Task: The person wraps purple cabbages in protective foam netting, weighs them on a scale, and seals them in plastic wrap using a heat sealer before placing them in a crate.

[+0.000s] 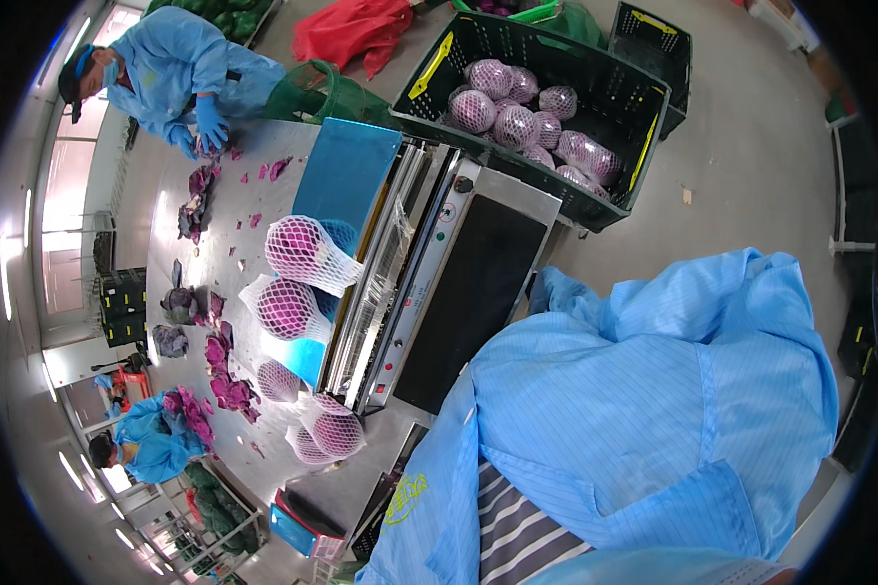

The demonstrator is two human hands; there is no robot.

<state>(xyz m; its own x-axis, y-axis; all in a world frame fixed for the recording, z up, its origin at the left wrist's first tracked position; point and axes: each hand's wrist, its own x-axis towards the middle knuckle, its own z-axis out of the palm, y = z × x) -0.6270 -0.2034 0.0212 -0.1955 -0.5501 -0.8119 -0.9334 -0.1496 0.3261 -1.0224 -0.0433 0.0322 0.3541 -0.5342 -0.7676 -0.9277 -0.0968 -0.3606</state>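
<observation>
Neither of my hands is in view; my blue-coated torso and sleeve (724,314) fill the lower right. Before me stands a film-wrapping machine with a black plate (475,300), a control strip (417,285) and a roll of clear film (373,314). Along its far side lies a blue panel (347,168). Red cabbages in white foam nets rest beyond the film: an upper one (296,245) and another just below it (287,308), both over the panel's edge. More netted cabbages (336,431) sit on the steel table (256,175) near the machine's lower end.
A black crate (549,51) of film-wrapped, netted cabbages stands beside the machine's upper end. Purple leaf scraps (219,358) and bare cabbages (181,303) lie on the table. Two co-workers in blue, one gloved person (175,66) and another (157,439), handle cabbages across it.
</observation>
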